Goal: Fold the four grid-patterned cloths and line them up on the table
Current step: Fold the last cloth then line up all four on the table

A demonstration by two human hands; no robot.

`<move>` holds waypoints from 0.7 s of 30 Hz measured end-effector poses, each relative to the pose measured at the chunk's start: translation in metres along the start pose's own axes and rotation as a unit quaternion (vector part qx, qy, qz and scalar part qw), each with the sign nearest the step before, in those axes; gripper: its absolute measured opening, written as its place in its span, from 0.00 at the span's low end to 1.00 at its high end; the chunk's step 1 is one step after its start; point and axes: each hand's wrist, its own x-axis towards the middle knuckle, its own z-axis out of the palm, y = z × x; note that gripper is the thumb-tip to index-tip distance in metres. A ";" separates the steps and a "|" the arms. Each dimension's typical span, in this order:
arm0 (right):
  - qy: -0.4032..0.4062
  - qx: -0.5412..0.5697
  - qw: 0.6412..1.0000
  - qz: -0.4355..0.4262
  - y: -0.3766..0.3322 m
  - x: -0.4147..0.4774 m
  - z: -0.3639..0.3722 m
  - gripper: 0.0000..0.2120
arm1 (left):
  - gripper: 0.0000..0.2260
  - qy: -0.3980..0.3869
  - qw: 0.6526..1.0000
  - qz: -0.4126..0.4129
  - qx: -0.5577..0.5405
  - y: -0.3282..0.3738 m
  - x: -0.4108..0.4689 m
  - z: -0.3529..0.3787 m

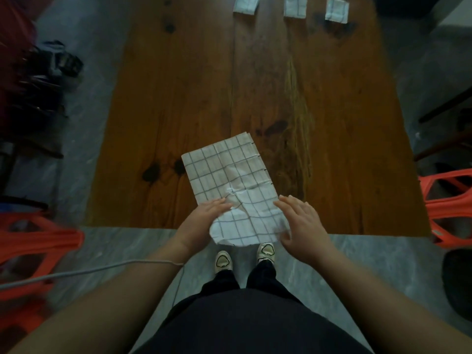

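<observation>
The fourth cloth [224, 175] lies half-folded over the counter's [178, 85] near edge, with three folded cloths [295, 6] at its far edge. The left hand [204, 215] and right hand [301, 221] touch the cloth, grips released. The next move is probably to fold the overhang onto the counter.

— What have you got?
— My left hand [204, 215] and right hand [301, 221], fingers straight, touch either side of the grid cloth [229, 175]. Its near end overhangs the table [332, 111] edge.
— Farther out?
— I see three folded cloths [295, 6] in a row at the far edge.
</observation>
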 end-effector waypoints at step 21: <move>-0.104 -0.122 0.971 -0.179 -0.012 0.034 0.036 0.35 | 0.31 -0.079 0.987 0.099 0.102 -0.067 -0.049 -0.010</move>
